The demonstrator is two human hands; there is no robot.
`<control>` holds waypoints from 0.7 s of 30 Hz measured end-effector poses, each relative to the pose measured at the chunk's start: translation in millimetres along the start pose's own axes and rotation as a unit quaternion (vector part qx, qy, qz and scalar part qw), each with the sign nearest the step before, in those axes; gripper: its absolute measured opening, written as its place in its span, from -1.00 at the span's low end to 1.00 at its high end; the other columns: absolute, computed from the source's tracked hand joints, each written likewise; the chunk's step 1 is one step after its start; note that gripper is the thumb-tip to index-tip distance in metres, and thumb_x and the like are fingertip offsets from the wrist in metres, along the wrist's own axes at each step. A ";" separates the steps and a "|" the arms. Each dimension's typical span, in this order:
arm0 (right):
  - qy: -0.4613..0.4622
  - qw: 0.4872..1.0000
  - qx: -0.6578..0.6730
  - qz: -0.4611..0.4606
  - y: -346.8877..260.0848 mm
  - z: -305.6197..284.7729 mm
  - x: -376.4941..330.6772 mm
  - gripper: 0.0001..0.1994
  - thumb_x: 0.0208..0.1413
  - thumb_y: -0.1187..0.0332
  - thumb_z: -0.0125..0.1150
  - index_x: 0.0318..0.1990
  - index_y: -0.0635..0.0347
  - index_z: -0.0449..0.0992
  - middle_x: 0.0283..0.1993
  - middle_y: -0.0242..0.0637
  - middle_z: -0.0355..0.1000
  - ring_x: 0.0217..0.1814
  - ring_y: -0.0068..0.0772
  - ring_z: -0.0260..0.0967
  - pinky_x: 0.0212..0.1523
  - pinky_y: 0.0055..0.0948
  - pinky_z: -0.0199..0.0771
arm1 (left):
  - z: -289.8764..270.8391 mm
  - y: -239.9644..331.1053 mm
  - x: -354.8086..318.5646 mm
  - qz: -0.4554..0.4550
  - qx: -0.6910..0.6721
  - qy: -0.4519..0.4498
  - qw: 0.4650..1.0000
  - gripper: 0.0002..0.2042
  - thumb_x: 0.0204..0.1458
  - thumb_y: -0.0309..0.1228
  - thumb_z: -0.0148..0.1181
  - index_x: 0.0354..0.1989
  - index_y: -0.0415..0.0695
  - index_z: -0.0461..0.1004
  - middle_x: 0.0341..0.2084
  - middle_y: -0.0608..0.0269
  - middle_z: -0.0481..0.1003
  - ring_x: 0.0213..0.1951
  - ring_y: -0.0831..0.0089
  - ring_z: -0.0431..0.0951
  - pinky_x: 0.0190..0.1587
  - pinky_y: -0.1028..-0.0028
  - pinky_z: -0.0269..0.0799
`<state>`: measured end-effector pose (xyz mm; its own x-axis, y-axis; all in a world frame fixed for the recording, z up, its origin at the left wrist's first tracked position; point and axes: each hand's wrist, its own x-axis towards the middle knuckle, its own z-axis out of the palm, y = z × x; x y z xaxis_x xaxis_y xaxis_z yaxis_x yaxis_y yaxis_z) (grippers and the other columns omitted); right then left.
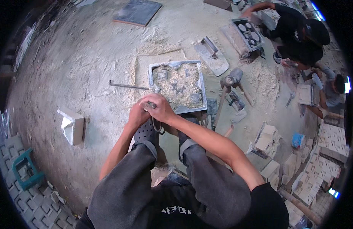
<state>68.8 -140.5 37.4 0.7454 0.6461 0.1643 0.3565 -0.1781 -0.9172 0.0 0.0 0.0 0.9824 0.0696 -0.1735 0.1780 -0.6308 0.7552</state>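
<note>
My left hand (136, 113) and my right hand (161, 108) are pressed together above my left shoe, fingers closed around a small grey object (149, 107). Most of it is hidden; its kind cannot be made out. Below the hands shows a curved metal loop (157, 127); whether it joins the held object is unclear. Just beyond my hands lies a square metal mould frame (203, 86), filled with pale crumbly sand (179, 78) and several darker grey pieces. A thin metal rod with a bent end (127, 84) rests left of the frame.
Right of the frame lie a flat trowel (211, 57), a mallet (232, 80) and a brush (211, 108). A dark board (138, 12) lies farther off. Left stands a pale block (72, 127), near a green stool (27, 170). Two people (304, 38) work at the right, beside stacked moulded blocks (318, 164).
</note>
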 end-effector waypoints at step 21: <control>0.035 0.996 0.033 0.072 -6.3 58.0 41.7 -0.46 0.19 0.00 0.15 -0.65 0.30 0.33 -0.72 -0.04 0.19 -0.70 -0.18 0.14 -0.58 -0.23 0.17 | 1.7 -30.6 -41.9 -0.053 -0.160 0.071 0.983 -0.46 0.01 -0.46 0.15 0.20 -0.26 0.17 0.09 -0.14 0.33 0.12 0.00 0.39 0.17 0.24 0.30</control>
<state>64.9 -69.4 29.0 0.8246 0.5631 0.0532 0.2081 -0.2146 -0.9543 -46.7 15.1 -16.9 0.9514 0.2437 -0.1881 0.2655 -0.3403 0.9021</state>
